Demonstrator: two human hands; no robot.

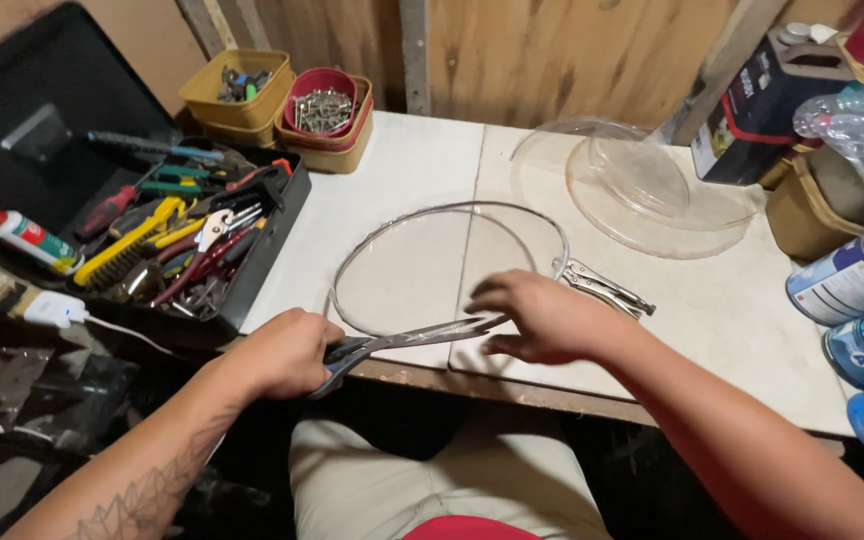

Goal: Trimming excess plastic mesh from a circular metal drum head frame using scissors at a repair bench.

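- Scissors (407, 340) lay in the left hand (282, 352), whose fingers were clenched through the dark handles at the near edge of the white table (402, 170); the blades pointed right, slightly parted, toward the clear plastic disc (422, 265).
- Right hand (542, 318) hovered flat over the disc's near right rim with fingers spread and loose, grasping nothing; whether the fingertips pressed the sheet could not be told.
- Disc lay flat on the table in front of the person, its right edge pinched by locking pliers (607, 288); a second, domed clear plastic piece (652, 190) sat behind it, well apart from the blades.
- Good practice, as a judgement: the free hand should have pinned the sheet close beside the blades, fingertips kept out of the cutting line.
- Blades ought to have entered square to the rim, with long slow closes, so the thin plastic would not crack or wander.
- Open toolbox (182, 240) stood to the left and spray cans (852, 290) to the right, both far enough off to leave the elbows room.
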